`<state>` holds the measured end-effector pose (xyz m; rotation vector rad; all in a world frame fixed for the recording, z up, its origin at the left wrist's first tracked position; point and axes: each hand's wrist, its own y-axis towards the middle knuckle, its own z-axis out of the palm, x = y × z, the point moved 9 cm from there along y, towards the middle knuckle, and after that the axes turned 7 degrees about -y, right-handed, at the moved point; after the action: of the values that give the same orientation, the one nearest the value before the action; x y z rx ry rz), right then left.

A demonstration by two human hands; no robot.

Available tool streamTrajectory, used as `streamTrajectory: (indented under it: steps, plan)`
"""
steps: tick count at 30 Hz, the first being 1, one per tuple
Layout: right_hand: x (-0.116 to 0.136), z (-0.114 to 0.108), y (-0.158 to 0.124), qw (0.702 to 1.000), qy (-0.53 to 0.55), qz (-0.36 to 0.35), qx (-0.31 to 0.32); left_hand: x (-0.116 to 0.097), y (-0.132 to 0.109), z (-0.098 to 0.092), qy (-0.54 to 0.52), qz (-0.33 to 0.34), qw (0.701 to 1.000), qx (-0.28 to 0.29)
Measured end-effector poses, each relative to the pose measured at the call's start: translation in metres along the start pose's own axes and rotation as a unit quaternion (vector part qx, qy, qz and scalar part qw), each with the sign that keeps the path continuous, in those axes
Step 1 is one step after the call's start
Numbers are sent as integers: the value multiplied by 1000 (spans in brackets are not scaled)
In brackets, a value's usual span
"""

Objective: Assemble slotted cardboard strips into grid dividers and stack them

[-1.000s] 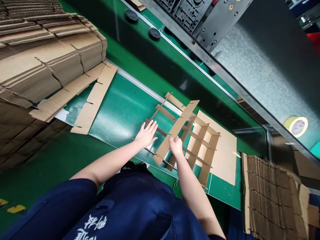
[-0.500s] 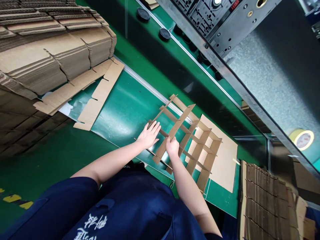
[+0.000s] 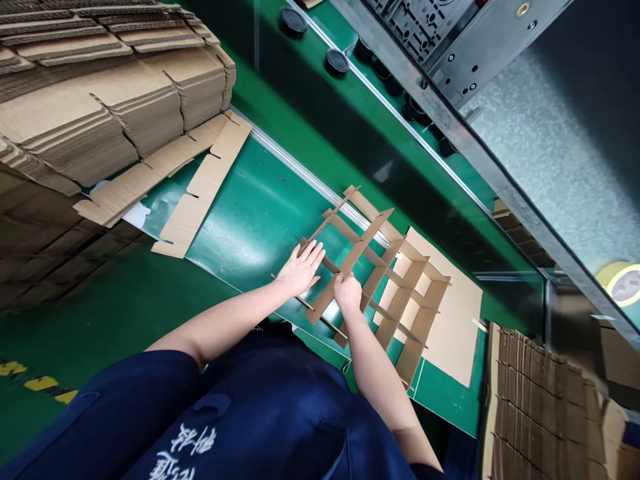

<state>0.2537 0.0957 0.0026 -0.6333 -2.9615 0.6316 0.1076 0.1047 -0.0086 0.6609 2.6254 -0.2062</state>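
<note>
A cardboard divider grid (image 3: 404,293) of interlocked slotted strips stands on the green table in front of me. Its right part forms several square cells. My right hand (image 3: 347,292) is closed around a long cardboard strip (image 3: 364,247) that crosses the grid slantwise near its left side. My left hand (image 3: 301,269) lies with fingers stretched out over the leftmost cross strip (image 3: 330,217). The palm hides part of that strip and the ends of the strips under it. Whether the slots beneath the hands are fully seated cannot be made out.
Stacked slotted cardboard (image 3: 145,100) fills the left, with two loose strips (image 3: 200,190) beside it. A flat cardboard sheet (image 3: 457,313) lies under the grid's right end. More stacked cardboard (image 3: 540,400) stands at right. A metal-edged shelf (image 3: 450,140) overhangs the back, holding yellow tape (image 3: 619,281).
The view has shifted a little, so the scene sits slightly differently in the frame. Both hands keep nearly the same place on the cardboard strips.
</note>
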Motion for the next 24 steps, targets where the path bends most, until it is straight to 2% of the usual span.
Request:
streamTrajectory:
  steps: [5, 13, 16, 20, 22, 24]
  plan:
    - [1, -2, 2, 1000, -8, -1, -1, -1, 0, 1, 8, 5, 1000, -2]
    - [2, 7, -4, 999, -9, 28, -40, 0, 0, 5, 2, 1, 1000, -1]
    - [3, 3, -5, 997, -46, 34, -53, 0, 0, 4, -12, -1, 1000, -1]
    - [3, -6, -3, 998, -56, 13, -34, 0, 0, 3, -16, -2, 1000, -4]
    - [0, -20, 2, 996, -41, 0, -73, 0, 0, 3, -15, -2, 1000, -5]
    - [3, -38, 7, 986, -28, -38, -160, 0, 0, 4, -16, -2, 1000, -5]
